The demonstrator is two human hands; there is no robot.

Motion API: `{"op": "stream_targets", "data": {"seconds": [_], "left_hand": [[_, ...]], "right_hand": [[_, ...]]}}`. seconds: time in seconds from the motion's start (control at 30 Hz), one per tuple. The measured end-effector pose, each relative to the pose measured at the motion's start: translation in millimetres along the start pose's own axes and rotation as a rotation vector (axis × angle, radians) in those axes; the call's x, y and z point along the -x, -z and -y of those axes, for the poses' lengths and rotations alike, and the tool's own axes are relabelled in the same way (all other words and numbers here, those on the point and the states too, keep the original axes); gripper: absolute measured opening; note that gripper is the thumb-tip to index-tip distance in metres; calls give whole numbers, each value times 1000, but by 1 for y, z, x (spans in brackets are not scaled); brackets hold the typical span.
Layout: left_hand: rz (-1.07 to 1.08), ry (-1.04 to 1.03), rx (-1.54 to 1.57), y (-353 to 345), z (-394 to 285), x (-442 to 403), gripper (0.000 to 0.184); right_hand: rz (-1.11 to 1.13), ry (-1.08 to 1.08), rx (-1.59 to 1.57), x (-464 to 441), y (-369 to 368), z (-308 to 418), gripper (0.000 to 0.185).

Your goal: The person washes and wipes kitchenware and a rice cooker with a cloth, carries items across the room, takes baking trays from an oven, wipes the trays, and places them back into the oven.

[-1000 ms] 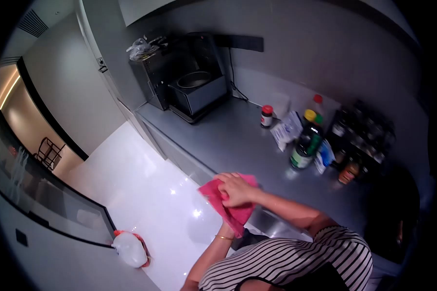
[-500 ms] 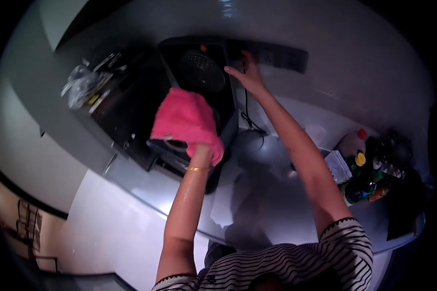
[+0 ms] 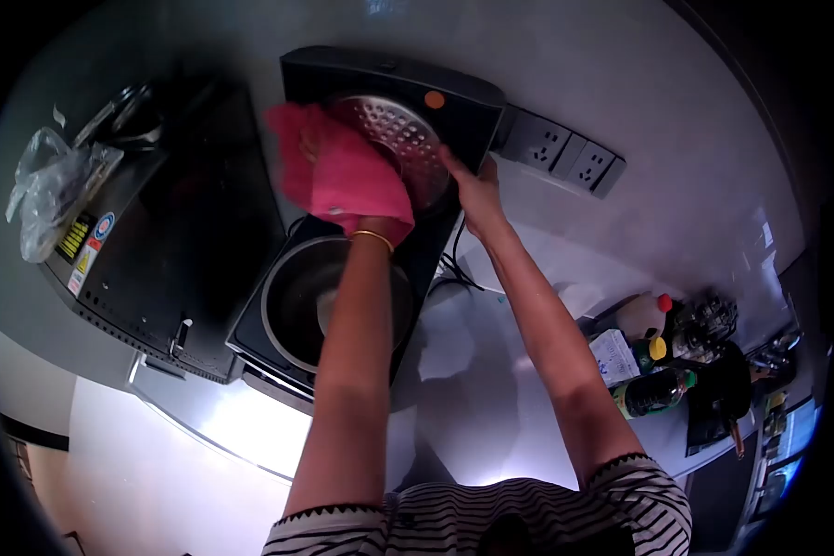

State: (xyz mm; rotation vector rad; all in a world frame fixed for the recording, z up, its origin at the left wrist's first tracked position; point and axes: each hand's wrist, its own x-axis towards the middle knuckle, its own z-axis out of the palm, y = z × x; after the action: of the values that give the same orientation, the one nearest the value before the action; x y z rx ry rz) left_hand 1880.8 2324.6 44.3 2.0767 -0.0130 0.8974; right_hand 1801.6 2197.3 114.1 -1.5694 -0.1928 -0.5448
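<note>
My left hand (image 3: 372, 224) is wrapped in a pink cloth (image 3: 357, 176), which hides its fingers. The cloth lies over the left part of a round perforated metal steamer plate (image 3: 400, 125) at the back of a black cooktop (image 3: 477, 125). Beside the plate's right rim is my right hand (image 3: 477, 196), thumb stretched toward the rim and fingers apart. Whether the thumb touches the rim I cannot tell. Below my left wrist, a dark round pot (image 3: 292, 301) sits on the front of the cooktop, partly covered by my forearm.
A black appliance (image 3: 190, 222) stands at the left with a clear plastic bag (image 3: 51, 190) on it. Wall sockets (image 3: 570, 156) are at the right, above a loose black cable (image 3: 452, 264). Several bottles, including a dark green-capped bottle (image 3: 653, 394), crowd the counter's right.
My left hand with the cloth has moved from the front of the cooktop to the steamer plate. My right hand has come to the plate's right rim. The view has shifted closer.
</note>
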Motion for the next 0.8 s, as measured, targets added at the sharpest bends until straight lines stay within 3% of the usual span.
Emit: {"op": "stream_targets", "data": {"seconds": [0.13,0.23,0.33,0.4,0.47,0.6,0.73,0.8], "left_hand": [[-35,-141,22,-14,-48,64,56],[-112,-182,43,-16,-69,64,57],[-145,-23,17,-7,-32,1,58],[-112,101,6,-1,1,-16,59],[-88,90,-13,-3,7,4,60],[-91,-160,-4,-13,-54,61,61],[-63,-32,28,-3,-30,-7,63],[-57,-73,-3,-6,-37,14,64]], "right_hand": [[1,-59,-94,0,4,-7,46],[-46,-62,-121,-5,4,0,46],[90,7,-73,2,4,6,56],[54,-50,-27,8,5,2,56],[12,-34,-34,4,2,3,52],[20,-21,-38,4,-2,7,52],[25,-43,-55,2,2,5,51],[-6,13,-18,3,2,0,50]]}}
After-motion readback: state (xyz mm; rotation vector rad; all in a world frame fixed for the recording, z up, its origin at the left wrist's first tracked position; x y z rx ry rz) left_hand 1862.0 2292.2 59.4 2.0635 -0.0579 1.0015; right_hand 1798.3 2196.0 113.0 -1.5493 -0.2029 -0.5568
